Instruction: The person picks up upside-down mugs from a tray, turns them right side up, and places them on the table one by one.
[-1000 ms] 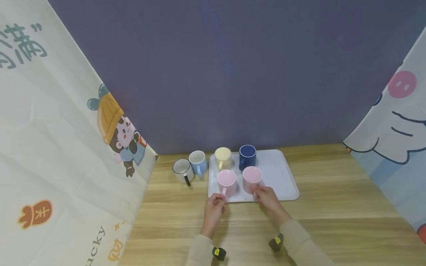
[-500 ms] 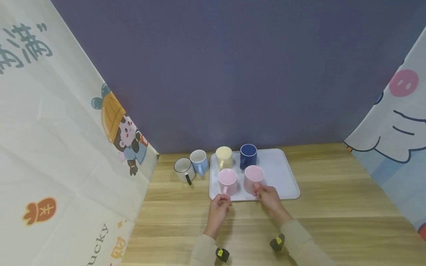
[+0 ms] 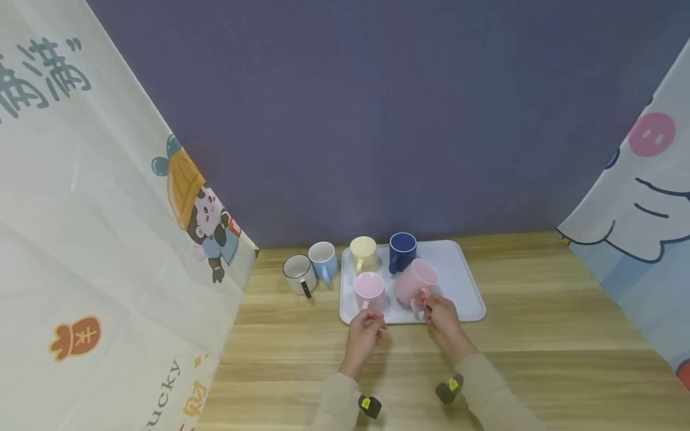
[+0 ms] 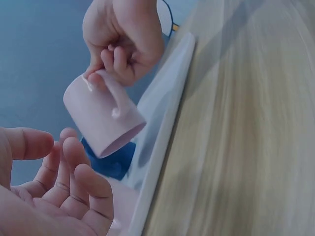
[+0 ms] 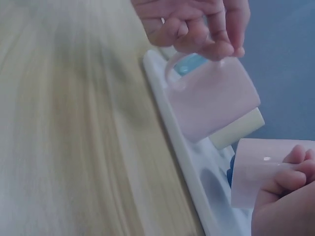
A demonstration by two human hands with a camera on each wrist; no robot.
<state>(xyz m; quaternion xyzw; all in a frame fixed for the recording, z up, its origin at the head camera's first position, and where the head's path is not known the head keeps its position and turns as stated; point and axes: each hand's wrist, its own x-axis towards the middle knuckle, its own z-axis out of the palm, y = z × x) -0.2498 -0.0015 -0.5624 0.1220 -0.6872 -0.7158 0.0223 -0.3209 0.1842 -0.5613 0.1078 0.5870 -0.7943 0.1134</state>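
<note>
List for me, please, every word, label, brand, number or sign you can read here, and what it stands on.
"满”", on the left cloth; the character before it is cut off.
"ucky", same cloth; anything before it is out of frame.
"财", apparently, orange, same cloth.
Sign on the printed pouch, same cloth: too blurred to read.
Mugs: no readable text.

Soft light, faint shadows, slight blur

tray (image 3: 458, 281) is free right of obstructing navy mug (image 3: 402, 251).
</note>
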